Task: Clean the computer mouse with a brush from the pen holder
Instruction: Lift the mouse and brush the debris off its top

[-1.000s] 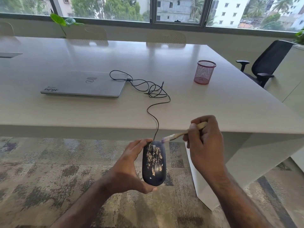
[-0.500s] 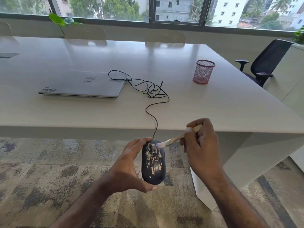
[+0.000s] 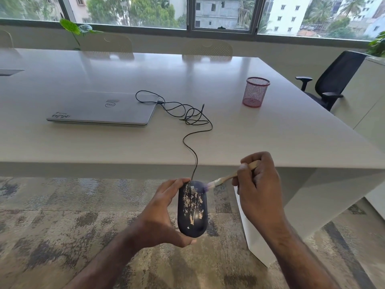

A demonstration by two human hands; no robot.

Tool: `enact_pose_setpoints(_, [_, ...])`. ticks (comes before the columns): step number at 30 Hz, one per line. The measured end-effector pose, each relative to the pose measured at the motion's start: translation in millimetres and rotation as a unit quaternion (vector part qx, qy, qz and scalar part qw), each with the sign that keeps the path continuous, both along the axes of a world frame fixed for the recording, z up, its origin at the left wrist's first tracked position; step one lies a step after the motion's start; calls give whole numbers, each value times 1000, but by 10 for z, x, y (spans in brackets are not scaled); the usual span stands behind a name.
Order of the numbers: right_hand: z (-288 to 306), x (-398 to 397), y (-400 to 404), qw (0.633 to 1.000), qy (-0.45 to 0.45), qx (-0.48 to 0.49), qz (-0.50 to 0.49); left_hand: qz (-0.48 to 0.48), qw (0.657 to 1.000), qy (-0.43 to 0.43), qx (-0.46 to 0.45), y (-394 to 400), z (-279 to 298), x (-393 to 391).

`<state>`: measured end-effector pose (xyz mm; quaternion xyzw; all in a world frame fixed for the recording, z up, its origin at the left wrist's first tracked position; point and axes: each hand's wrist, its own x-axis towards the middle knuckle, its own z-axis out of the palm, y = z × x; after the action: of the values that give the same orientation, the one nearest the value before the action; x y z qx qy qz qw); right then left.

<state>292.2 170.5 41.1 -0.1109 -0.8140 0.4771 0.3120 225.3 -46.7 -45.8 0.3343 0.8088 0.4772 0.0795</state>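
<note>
White table above mottled carpet

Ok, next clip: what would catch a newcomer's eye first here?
The dark mouse, speckled with pale debris, held in the left hand below the table edge. The right hand grips a brush with its bristles at the mouse's front. On the table, a pink mesh pen holder stands right.
</note>
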Motion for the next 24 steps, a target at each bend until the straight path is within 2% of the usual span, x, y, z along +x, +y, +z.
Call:
enact_pose_setpoints(4, [-24, 13, -9, 999, 15, -32, 9, 4, 1000, -2, 4, -7, -15, 3])
enact_pose_setpoints(7, [-60, 21, -13, 1000, -7, -14, 17, 7, 1000, -2, 10, -8, -8, 11])
enact_pose_setpoints(12, [-51, 46, 21, 999, 14, -32, 3, 10, 1000, -3, 17, -23, -28, 23])
enact_pose_setpoints(24, [25, 92, 79, 988, -36, -87, 124, 17, 999, -14, 29, -15, -87, 27])
